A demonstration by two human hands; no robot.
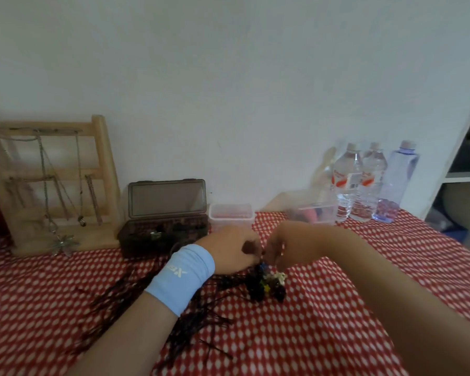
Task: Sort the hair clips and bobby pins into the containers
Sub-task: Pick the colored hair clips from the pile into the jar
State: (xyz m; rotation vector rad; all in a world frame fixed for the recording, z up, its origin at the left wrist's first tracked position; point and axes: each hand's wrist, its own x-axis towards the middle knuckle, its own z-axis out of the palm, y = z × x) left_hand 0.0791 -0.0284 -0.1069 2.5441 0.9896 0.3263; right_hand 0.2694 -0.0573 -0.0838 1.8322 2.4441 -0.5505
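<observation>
Standing behind clips (266, 287), dark box (163, 234), bottles (364, 183)

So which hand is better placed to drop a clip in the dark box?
Left, probably. The left hand is just by the open dark box. The right hand is farther off, in front of a clear tub.

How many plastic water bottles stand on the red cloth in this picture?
3. They stand in a row at the far right: the left bottle, the middle bottle and the bluish right bottle. No hidden bottle seems likely.
</observation>
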